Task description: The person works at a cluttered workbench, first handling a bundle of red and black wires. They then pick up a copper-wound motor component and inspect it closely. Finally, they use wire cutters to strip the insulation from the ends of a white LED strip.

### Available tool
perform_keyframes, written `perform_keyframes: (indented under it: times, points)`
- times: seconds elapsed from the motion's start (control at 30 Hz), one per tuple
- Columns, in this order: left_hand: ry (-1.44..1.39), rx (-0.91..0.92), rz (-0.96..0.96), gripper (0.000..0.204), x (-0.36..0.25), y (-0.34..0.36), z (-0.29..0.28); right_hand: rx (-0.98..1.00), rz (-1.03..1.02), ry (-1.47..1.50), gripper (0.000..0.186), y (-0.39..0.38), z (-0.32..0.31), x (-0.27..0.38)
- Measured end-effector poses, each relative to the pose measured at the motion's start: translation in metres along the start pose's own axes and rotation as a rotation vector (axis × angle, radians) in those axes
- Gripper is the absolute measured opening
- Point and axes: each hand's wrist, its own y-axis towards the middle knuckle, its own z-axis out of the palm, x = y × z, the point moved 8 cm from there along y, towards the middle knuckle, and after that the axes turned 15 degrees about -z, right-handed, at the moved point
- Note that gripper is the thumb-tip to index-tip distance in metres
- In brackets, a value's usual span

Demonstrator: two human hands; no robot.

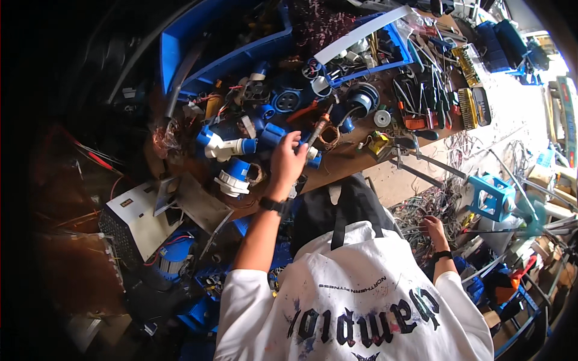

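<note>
My left hand is closed around a slim orange-and-grey tool, like a soldering iron, over the wooden workbench. Under and beside it lie a blue cylindrical connector, a white-and-blue branched connector, a white-and-blue plug and a coil of brown wire. My right hand hangs low at the right, its fingers loosely bent and apart with nothing visible in them, over a tangle of cables.
Blue bins sit at the back, with pliers and screwdrivers at the right. An open metal case stands lower left. A light-blue frame on metal bars juts out at right, and a black stool seat is below.
</note>
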Motion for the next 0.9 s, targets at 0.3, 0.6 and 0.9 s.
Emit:
perform_keyframes:
  times: [0.3, 0.6, 0.9]
  points:
    - [0.459, -0.265, 0.179, 0.028, -0.076, 0.034, 0.094, 0.051, 0.070, 0.152, 0.023, 0.040, -0.031, -0.009]
    - [0.636, -0.144, -0.025, 0.026, -0.052, 0.054, 0.171, 0.023, 0.059, 0.191, 0.022, 0.061, -0.050, -0.023]
    - [0.543, -0.033, 0.083, 0.011, -0.052, 0.068, 0.168, -0.005, 0.090, 0.208, 0.021, 0.060, -0.053, -0.017]
